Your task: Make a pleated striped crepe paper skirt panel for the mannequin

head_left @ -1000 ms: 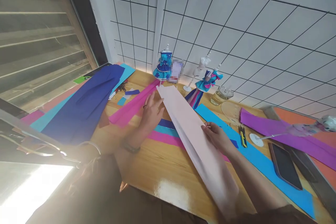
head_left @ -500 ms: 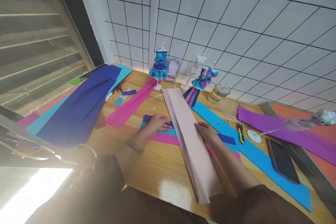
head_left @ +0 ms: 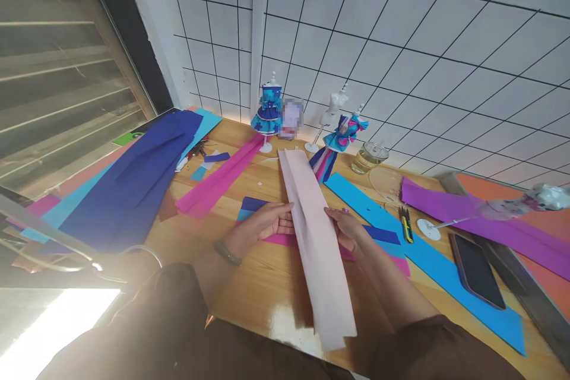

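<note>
long pale pink paper-like strip (head_left: 315,249) is mid-view, lengthwise, from near the small mannequins down toward the person's body; creases run along its left side, near end uneven. left hand (head_left: 271,221): half open, fingers loosely curled, thumb and fingers on the strip's left edge, holding it; how firmly, can't tell. right hand (head_left: 348,229): mostly closed, thumb and forefinger pinching the right edge, roughly opposite the left hand.

strip passes over dark blue, light blue and hot pink flat strips (head_left: 253,204) lying crosswise, ends showing both sides.

light wooden table (head_left: 267,279) under everything. right side: long bright blue flat strip (head_left: 439,270) running diagonally, yellow-and-black thread snips (head_left: 406,227) at its edge, dark-screened smartphone (head_left: 478,270) partly on it. wide purple strip (head_left: 434,200) beyond.

past the far end: mannequin in blue tiered dress (head_left: 269,110), bare white mannequin (head_left: 333,108), mannequin in blue dress with pink bows (head_left: 345,132), clear round glass of yellowish liquid (head_left: 369,159) beside that.

left side: loosely folded hot pink strip (head_left: 218,179), then broad dark blue sheet (head_left: 133,175), partly hazed by glare.
</note>
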`<action>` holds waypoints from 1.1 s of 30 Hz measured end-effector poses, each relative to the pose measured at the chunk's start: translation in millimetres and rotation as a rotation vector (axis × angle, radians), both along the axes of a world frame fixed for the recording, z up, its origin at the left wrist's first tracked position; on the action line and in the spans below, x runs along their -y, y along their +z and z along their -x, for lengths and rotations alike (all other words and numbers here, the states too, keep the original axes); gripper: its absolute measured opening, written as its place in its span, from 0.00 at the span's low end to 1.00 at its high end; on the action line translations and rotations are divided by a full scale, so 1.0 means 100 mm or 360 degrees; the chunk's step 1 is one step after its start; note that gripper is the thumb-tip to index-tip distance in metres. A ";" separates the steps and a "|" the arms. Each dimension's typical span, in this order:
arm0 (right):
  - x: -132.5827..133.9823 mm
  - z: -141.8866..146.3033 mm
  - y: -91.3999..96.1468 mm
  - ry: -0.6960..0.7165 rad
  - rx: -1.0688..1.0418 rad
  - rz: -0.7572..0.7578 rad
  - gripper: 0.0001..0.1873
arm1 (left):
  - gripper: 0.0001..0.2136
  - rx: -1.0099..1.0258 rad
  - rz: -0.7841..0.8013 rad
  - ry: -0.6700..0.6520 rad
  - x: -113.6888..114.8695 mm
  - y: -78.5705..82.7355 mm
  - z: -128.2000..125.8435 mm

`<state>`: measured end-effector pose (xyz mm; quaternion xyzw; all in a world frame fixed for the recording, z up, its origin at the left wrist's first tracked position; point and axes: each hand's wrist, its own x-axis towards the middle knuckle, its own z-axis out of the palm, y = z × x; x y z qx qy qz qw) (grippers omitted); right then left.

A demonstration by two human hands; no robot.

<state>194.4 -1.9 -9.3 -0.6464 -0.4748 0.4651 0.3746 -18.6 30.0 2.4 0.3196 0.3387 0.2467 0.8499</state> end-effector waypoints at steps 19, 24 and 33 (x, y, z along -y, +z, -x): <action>0.32 -0.92 0.23 -0.0503 0.1103 0.0083 0.18 | 0.14 -0.0441 -0.0208 -0.0112 0.04 -0.09 -0.03; 0.25 -1.49 0.20 -0.0772 0.1572 0.0157 0.19 | 0.19 -0.0371 -0.0232 -0.0462 0.09 -0.12 0.00; 0.35 -1.74 0.18 -0.0986 0.1624 0.0134 0.19 | 0.18 -0.0356 -0.0113 -0.0847 0.16 -0.07 0.01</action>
